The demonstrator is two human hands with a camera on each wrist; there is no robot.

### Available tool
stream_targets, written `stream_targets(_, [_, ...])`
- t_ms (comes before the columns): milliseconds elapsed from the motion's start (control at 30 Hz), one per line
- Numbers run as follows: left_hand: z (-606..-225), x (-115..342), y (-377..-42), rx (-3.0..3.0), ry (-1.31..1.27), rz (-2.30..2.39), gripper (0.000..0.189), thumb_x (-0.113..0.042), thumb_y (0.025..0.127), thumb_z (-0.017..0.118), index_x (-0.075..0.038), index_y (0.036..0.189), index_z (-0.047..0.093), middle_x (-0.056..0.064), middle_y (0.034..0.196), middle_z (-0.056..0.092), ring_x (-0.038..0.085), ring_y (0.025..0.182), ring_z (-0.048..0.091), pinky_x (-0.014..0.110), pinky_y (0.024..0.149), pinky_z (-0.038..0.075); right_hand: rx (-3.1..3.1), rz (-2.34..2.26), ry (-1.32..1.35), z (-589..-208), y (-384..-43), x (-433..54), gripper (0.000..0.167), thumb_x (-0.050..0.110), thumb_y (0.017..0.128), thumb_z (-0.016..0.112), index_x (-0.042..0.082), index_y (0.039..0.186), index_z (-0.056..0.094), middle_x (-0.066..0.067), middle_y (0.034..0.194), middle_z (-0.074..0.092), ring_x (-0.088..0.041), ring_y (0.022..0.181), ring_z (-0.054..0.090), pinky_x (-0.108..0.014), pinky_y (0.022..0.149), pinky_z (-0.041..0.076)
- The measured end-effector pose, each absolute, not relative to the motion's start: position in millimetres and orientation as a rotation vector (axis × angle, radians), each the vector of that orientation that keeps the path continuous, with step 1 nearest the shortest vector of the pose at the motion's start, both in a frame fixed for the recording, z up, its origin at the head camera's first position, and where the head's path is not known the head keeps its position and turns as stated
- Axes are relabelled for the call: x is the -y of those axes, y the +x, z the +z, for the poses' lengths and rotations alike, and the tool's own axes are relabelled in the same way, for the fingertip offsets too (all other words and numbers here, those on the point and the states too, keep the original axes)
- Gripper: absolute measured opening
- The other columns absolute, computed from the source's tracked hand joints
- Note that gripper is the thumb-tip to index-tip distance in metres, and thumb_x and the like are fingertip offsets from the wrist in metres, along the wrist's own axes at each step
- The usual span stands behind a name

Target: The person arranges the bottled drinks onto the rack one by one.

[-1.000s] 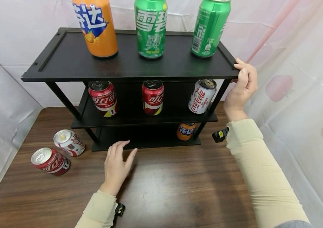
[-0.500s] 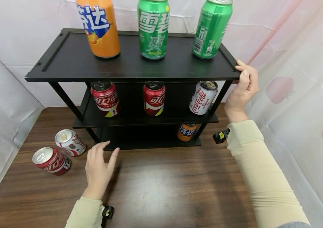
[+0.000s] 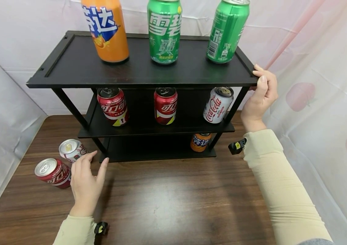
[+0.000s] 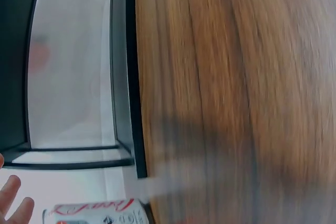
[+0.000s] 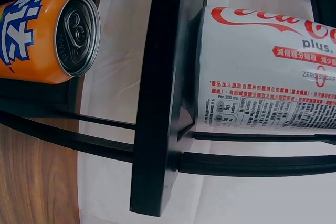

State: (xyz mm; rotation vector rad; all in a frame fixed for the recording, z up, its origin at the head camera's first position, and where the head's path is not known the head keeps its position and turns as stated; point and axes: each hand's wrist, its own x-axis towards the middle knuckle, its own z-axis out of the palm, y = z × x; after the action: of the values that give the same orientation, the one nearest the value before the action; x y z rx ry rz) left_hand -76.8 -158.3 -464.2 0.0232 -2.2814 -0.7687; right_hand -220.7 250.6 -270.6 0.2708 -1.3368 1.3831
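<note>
My left hand [image 3: 85, 185] reaches over the table with thumb and fingers spread apart, nothing between them. It overlaps the edges of a red cola can [image 3: 50, 172] and a white cola can [image 3: 69, 148], both upright left of the rack. In the left wrist view the white can [image 4: 100, 213] shows at the bottom, near the fingertips [image 4: 22, 211]. My right hand [image 3: 260, 98] grips the right end of the top board of a black three-tier shelf rack [image 3: 161, 76], fingers over the edge. That hand is out of sight in the right wrist view.
An orange soda can [image 3: 107, 34] and green cans [image 3: 164, 32] [image 3: 228, 32] stand on top. The middle tier bears red cans [image 3: 113, 107] [image 3: 165, 106] and a white can [image 3: 218, 104]. Another orange can [image 3: 200, 142] sits bottom right. White curtains [image 3: 1, 85] surround the wooden table [image 3: 167, 204].
My left hand has moved left across the table, from in front of the rack to beside the two loose cans. The right hand keeps its grip on the rack.
</note>
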Motion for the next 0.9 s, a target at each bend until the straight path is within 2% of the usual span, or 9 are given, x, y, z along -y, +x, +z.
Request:
stream_targets(267, [-459.1,173.3,-74.4,2.239,0.075,-0.735,0.047,-0.019,0.086,0.076,0.003,0.124,0.062,0.028,0.118,0.06,0.048,0.107,0.05,0.054,0.085,0.039,1.33,1.378,0.272,-268.0,-217.2,-247.8,0.034,0.005,0.092,0.039,0.006,0.086,0.072,-0.01,0.103,0.074,-0.024,0.1,0.066,-0.018,0.066,0.048])
stream_targets(467, [-459.9,183.2,-72.2,2.197,0.089,-0.706,0.048,-0.025,0.088,0.073,0.003,0.125,0.062,0.029,0.116,0.059,0.05,0.11,0.048,0.058,0.091,0.035,1.321,1.38,0.269,-267.0,-216.5,-246.9,0.033,0.004,0.092,0.039,0.005,0.085,0.071,-0.01,0.103,0.074,-0.023,0.098,0.067,-0.018,0.066,0.048])
stream_targets(633, [-458.2,192.5,-73.4,2.136,0.113,-0.692,0.049,-0.027,0.086,0.074,0.002,0.123,0.064,0.028,0.118,0.06,0.05,0.116,0.047,0.06,0.095,0.034,1.32,1.391,0.259,-266.9,-215.8,-246.7,0.033,0.004,0.092,0.039,0.006,0.084,0.072,-0.01,0.103,0.074,-0.022,0.095,0.066,-0.018,0.066,0.048])
stream_targets(700, [-456.7,197.5,-73.2,2.156,0.136,-0.667,0.049,-0.029,0.088,0.072,0.003,0.124,0.062,0.028,0.122,0.059,0.049,0.122,0.045,0.062,0.106,0.03,1.325,1.387,0.256,-266.7,-215.8,-246.4,0.033,0.004,0.092,0.04,0.006,0.085,0.072,-0.009,0.103,0.074,-0.023,0.099,0.066,-0.018,0.067,0.047])
stream_targets(767, [-455.5,203.2,-73.1,2.172,0.162,-0.653,0.05,-0.029,0.089,0.071,0.004,0.125,0.061,0.028,0.125,0.058,0.048,0.129,0.042,0.063,0.115,0.02,1.333,1.374,0.262,-266.6,-215.7,-246.4,0.033,0.004,0.092,0.04,0.006,0.085,0.072,-0.009,0.104,0.074,-0.024,0.102,0.066,-0.019,0.068,0.047])
stream_targets(867, [-454.2,212.8,-73.7,2.206,0.195,-0.647,0.051,-0.026,0.09,0.071,0.005,0.129,0.058,0.027,0.132,0.055,0.046,0.137,0.036,0.062,0.12,0.006,1.333,1.383,0.255,-266.6,-215.2,-246.1,0.033,0.005,0.092,0.04,0.007,0.085,0.072,-0.008,0.104,0.074,-0.024,0.1,0.066,-0.019,0.068,0.047])
stream_targets(900, [-453.8,216.0,-74.1,2.217,0.211,-0.652,0.052,-0.025,0.09,0.072,0.005,0.13,0.057,0.027,0.134,0.054,0.045,0.139,0.034,0.062,0.12,0.004,1.331,1.388,0.255,-266.5,-215.1,-245.9,0.033,0.004,0.092,0.039,0.007,0.085,0.072,-0.008,0.104,0.074,-0.024,0.1,0.066,-0.019,0.068,0.047])
